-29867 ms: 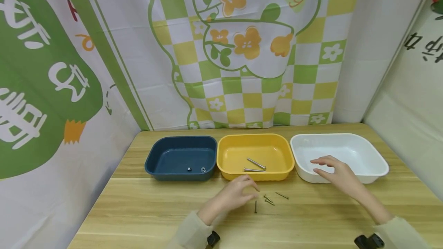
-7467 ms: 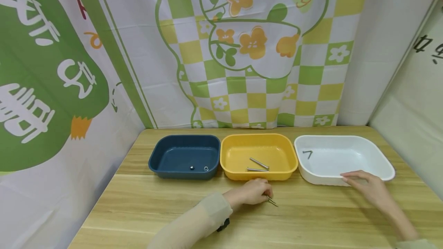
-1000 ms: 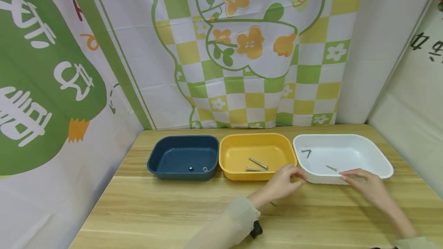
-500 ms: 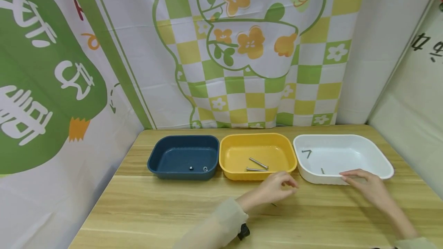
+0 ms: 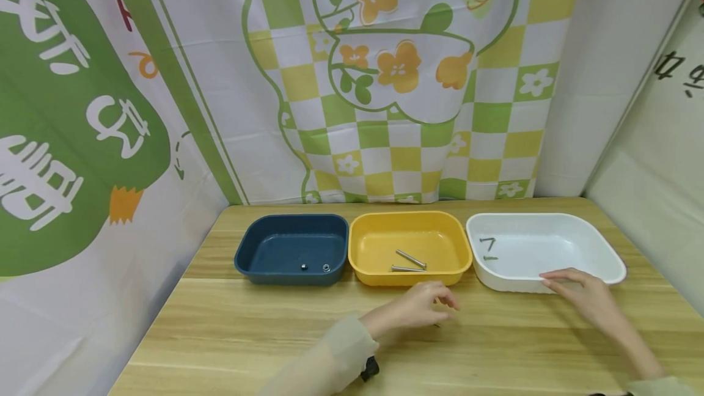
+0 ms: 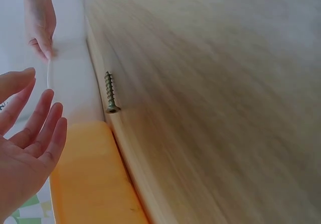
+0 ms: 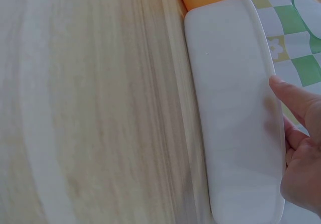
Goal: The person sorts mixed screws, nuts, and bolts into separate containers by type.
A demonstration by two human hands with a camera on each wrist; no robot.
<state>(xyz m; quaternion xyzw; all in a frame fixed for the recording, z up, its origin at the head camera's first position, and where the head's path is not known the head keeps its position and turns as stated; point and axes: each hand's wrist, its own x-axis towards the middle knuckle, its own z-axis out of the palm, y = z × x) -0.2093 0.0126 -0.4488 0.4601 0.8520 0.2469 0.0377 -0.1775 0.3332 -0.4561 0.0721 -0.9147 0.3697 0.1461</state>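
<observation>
My left hand [image 5: 420,307] hovers over the table in front of the yellow bin, its fingers relaxed and holding nothing. One brass-coloured screw [image 6: 110,93] lies loose on the wood, apart from the hand; in the head view the hand hides most of it. My right hand [image 5: 585,298] pinches the front rim of the white bin [image 5: 599,249], thumb outside and fingers over the inner side, as the right wrist view shows. Inside that bin, at the left, a screw [image 5: 491,258] lies near two others [image 5: 488,242] that form a V.
To the left of the white bin stand a yellow bin [image 5: 363,225] with two long silver bolts [image 5: 411,260] and a dark blue bin [image 5: 247,243] with two nuts [image 5: 326,267]. All three stand side by side on the wooden table [image 5: 220,335], before a patterned cloth [image 5: 396,151].
A screw has slid leftward inside the white bin. My left hand has drawn back left from that bin to above the loose screw. Earlier, several screws lay on the table. The right hand stays put.
</observation>
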